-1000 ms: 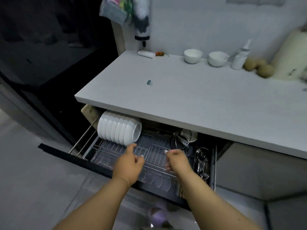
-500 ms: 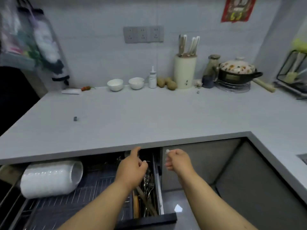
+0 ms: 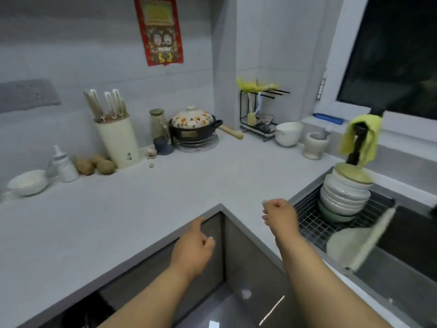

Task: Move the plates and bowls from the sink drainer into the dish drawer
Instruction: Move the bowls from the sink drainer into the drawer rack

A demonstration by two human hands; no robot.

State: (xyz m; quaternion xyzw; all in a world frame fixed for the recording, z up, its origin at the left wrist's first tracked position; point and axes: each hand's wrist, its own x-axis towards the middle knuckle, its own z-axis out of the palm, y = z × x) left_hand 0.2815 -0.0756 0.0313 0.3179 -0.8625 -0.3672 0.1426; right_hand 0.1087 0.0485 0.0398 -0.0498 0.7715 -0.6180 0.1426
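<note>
The pale grey, matte L-shaped stone countertop (image 3: pixel 146 209) fills most of the view, its inner corner pointing at the person, with glossy grey cabinet fronts (image 3: pixel 248 263) below it; the dish drawer itself cannot be made out, only a dark gap at the bottom-left edge. At the right, the dark steel sink (image 3: pixel 411 235) is cut off by the frame edge, and a wire-grid sink drainer (image 3: pixel 312 223) sits across its near end. On that grid stands a leaning stack of white ribbed ceramic bowls (image 3: pixel 344 197), resting on a pale green one and capped by a cream-rimmed dish; how many there are is hard to count. Just in front of it, a round white plate (image 3: pixel 347 242) stands tilted on edge, blurred, beside a second plate seen only as a thin rim. A yellow cloth (image 3: pixel 361 140) drapes over the black tap (image 3: pixel 356 150) behind the stack, hiding most of it. The right hand (image 3: pixel 280 216) hovers above the counter just beside the drainer, fingers curled into a loose fist around nothing. The left hand (image 3: pixel 192 247) hangs over the cabinet corner, fingers loosely bent, empty, touching nothing.
</note>
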